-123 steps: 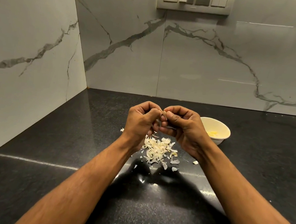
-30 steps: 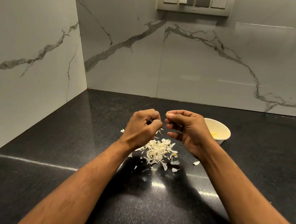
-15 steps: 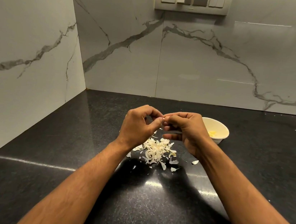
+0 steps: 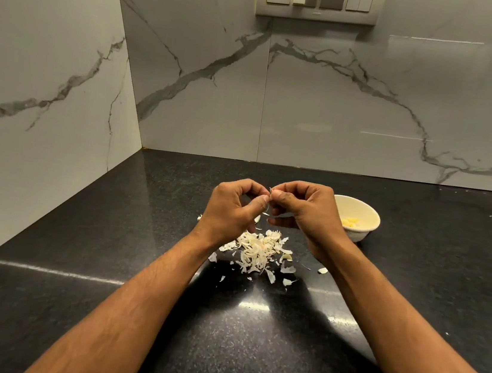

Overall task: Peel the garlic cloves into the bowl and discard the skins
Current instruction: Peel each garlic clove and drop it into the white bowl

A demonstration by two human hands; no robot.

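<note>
At frame centre, the left hand [image 4: 232, 208] and right hand [image 4: 304, 208] meet fingertip to fingertip, pinching a barely visible garlic clove [image 4: 270, 192]. Skins [image 4: 256, 252] lie heaped on the desk [image 4: 103, 261] beneath; the bowl [image 4: 359, 215] sits just right.

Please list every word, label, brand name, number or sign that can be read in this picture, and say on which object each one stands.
No readable text anywhere.
Switch panel on the wall: a faint dark mark on its lower edge, too small to read.
Bowl: plain, no print visible.
Countertop and marble wall tiles: only veins and speckles, no writing.
</note>
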